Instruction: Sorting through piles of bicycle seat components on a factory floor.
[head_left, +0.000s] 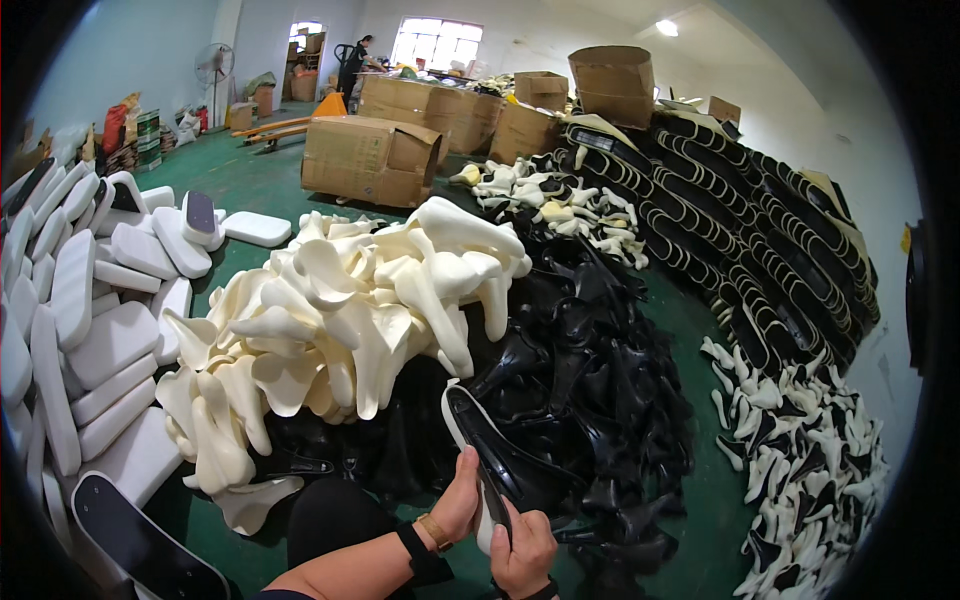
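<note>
- Head view: a green floor [240,185] carries everything, with a pale wall [165,60] behind its left edge and another along its right.
- White pads [110,345] crowd the floor's left edge; cream saddle-shaped pieces [350,300] form a heap in the middle, against a heap of glossy black shells [590,370].
- Stacked dark pieces with pale rims [740,230] rise by the right wall, a spread of small cream pieces [805,480] nearer along that edge.
- Toward the far edge are a cardboard carton [370,160], a standing fan [215,65], an orange pallet truck [328,106] and another person [354,72], small and partly hidden.
- Single black shells merge together—hard to count; a dark pad with a white rim [145,540] is cut off at the lower left, and a dark object at the right rim [914,300] is unclear.
- Left hand [460,503] is closed around the side of a long black piece with a white rim [474,430], some fingers hidden behind it.
- Right hand [527,555] grips its lower end, thumb on top—both hands close together, the piece slanting up in front of the black heap.
</note>
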